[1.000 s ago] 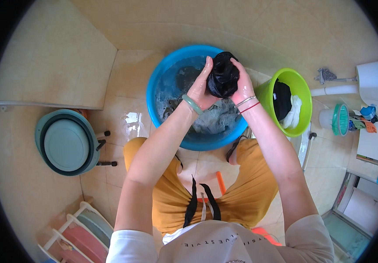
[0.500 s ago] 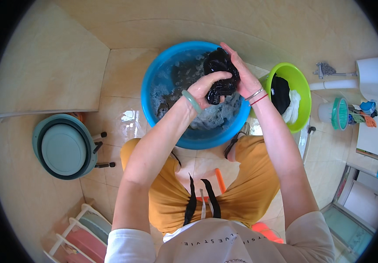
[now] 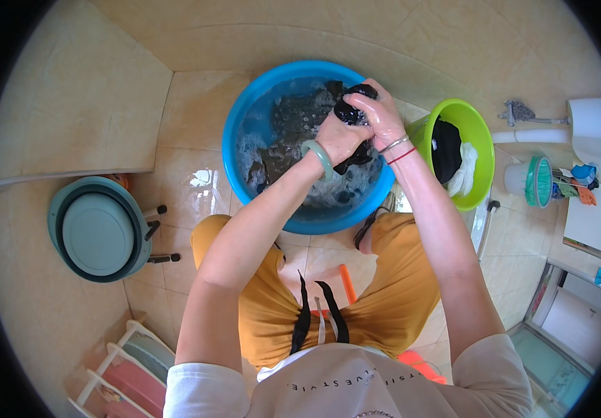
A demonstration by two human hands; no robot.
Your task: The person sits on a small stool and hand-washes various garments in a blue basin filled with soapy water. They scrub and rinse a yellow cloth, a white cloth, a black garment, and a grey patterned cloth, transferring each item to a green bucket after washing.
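Over the right side of a blue basin (image 3: 229, 143) of sudsy water, both my hands are closed on a wet black cloth garment (image 3: 346, 111). My right hand (image 3: 383, 115) wraps round its far end, with the fingers curled over it. Against it presses my left hand (image 3: 342, 137), its fingers mostly hidden behind the cloth. Part of the black cloth hangs below my hands to the water. Dark garments (image 3: 290, 115) lie soaking in the basin among bubbles.
A lime green bucket (image 3: 485, 157) with black and white clothes stands right of the basin. At left is a grey-green folding basin (image 3: 98, 233). A white rack (image 3: 116, 355) holds more basins at lower left. Tiled wall rises behind the blue basin.
My hands have drawn together round the black garment. My right hand's fingers, stretched out before, are now curled over it, and the cloth is squeezed into a smaller bunch.
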